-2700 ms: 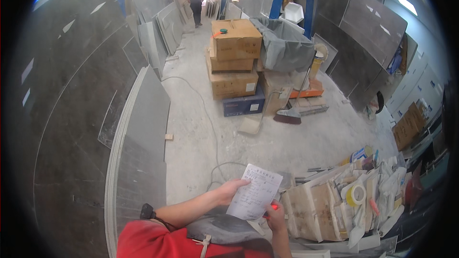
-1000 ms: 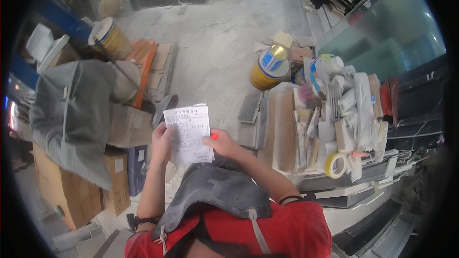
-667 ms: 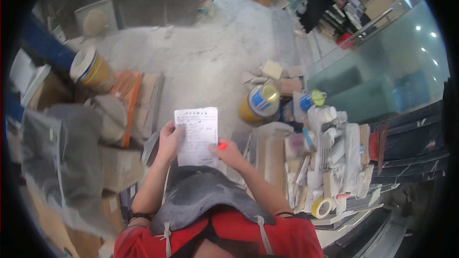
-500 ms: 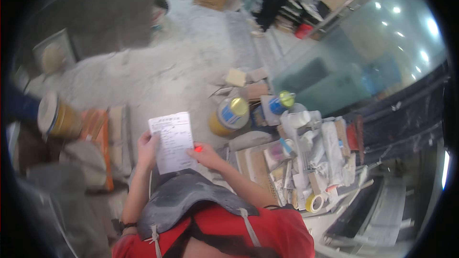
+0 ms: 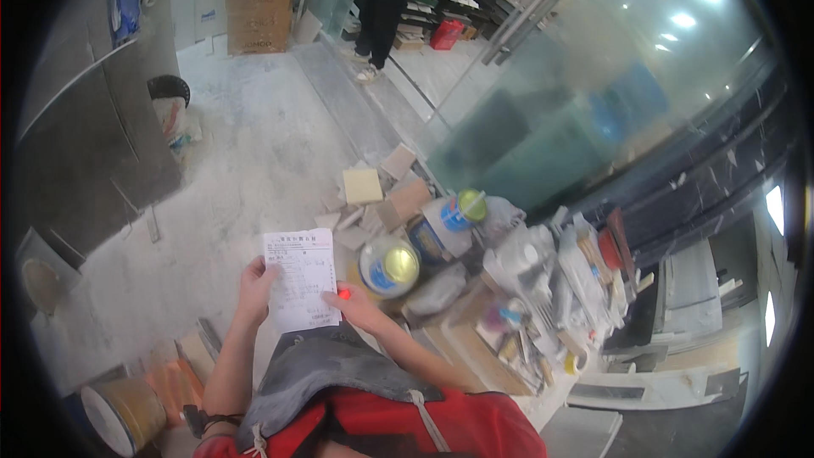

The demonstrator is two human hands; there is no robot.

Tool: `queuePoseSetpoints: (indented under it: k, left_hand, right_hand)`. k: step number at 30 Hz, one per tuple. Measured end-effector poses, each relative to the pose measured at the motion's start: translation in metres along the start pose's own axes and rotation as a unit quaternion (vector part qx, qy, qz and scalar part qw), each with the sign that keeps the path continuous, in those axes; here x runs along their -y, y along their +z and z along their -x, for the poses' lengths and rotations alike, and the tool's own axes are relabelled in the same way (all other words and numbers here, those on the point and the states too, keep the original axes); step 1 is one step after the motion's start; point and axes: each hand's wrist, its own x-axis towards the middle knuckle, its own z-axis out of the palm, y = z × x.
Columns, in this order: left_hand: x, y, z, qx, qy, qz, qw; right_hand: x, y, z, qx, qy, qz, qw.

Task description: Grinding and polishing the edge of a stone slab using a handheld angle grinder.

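In front of my body I hold a white paper form [image 5: 297,280] with printed and handwritten lines. My left hand [image 5: 253,288] pinches its left edge, thumb on top. At its lower right edge, my right hand [image 5: 360,310] is closed on the paper, with a small bright red object [image 5: 343,294] showing by the fingers; its kind is too small to tell. Below the sheet hangs the grey apron [image 5: 339,365] over my red clothing.
Right of me, a cluttered bench [image 5: 551,382] carries plastic bags, tools and tape. Paint tubs [image 5: 386,267] and tile offcuts [image 5: 398,203] stand ahead. A glass door [image 5: 526,119] is at right. Beyond it stands a person [image 5: 386,13]. A cardboard box [image 5: 259,8] sits farther back.
My view has turned right and lifted, so the surroundings slide left and more of the standing person shows. Both hands still hold the paper form, which sits slightly lower in view.
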Motion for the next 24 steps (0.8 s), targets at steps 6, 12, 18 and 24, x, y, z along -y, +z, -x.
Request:
queuePoseSetpoints:
  k: [6,12,18,24]
  left_hand:
    - [-0.035,0.003,-0.146,-0.038,-0.017,-0.055,0.998]
    - [-0.109,0.039,-0.296,-0.008,0.017,-0.125,0.992]
    - [-0.132,0.064,-0.382,0.090,-0.038,0.031,0.995]
    - [-0.084,0.048,-0.431,0.171,-0.097,0.056,0.979]
  right_hand:
    - [0.043,-0.037,-0.147,-0.002,0.017,0.018,1.000]
    - [0.166,-0.082,-0.266,-0.035,-0.014,0.071,0.997]
    - [0.198,-0.099,-0.324,-0.071,-0.065,-0.006,0.995]
    - [0.153,-0.098,-0.326,-0.176,-0.031,0.010,0.984]
